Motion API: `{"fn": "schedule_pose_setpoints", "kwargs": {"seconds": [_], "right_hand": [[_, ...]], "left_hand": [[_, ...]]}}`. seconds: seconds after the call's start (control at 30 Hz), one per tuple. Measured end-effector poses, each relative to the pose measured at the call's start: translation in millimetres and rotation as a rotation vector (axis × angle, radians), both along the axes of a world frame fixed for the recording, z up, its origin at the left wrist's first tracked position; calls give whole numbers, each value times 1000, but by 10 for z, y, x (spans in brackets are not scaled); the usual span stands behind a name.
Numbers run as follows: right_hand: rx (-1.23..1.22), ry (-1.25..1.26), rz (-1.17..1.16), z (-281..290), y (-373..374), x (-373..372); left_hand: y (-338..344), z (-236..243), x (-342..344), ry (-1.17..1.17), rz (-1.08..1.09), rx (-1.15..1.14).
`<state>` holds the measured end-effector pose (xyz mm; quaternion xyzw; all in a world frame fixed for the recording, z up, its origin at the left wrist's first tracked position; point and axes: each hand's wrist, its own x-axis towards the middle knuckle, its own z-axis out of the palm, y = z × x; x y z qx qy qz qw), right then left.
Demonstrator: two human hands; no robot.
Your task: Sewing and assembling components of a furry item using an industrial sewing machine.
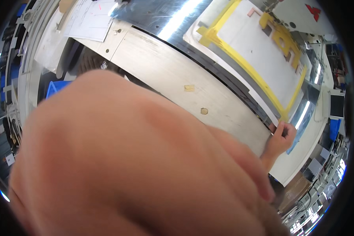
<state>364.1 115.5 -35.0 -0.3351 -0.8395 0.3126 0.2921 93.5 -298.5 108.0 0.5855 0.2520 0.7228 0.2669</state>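
My left hand (133, 157) is very close to the camera, filling the lower left and centre with its back and knuckles; its curled fingers are mostly hidden, and I cannot tell what they hold. My right hand (283, 131), farther off at the right, pinches the near corner of a white sheet (255, 59) edged with yellow tape (251, 78). That taped sheet lies on a shiny metal plate (171, 17), with flat yellow cut-out shapes (273, 29) along its far side.
A pale worktop (157, 78) with small tan patches spans the middle. Papers (88, 17) lie at the upper left, and a blue bin (57, 87) is partly hidden behind my left hand. Metal equipment (23, 39) lines the left edge; a dark screen (336, 106) stands at the right.
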Motion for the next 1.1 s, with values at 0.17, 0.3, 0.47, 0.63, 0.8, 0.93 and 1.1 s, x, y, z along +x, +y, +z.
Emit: {"fn": "schedule_pose_setpoints", "kwargs": {"seconds": [0.17,0.3,0.47,0.63,0.8,0.93,1.1], "right_hand": [[-34,35,8,19,20,-57],[-42,75,29,-67,92,30],[139,-119,13,-92,233,104],[131,-99,3,-29,152,82],[132,-75,15,-144,188,142],[145,-98,8,-52,103,116],[135,-88,32,-19,89,71]], "left_hand": [[-165,126,42,35,-12,-57],[-451,104,-570,776,129,-937],[-1234,-1539,-616,910,241,-2308],[-1861,-2796,-375,760,884,-2076],[-2058,-2883,-532,723,818,-1944],[-1990,-2768,-569,817,649,-2039],[-2107,-2806,-605,879,540,-2014]]}}
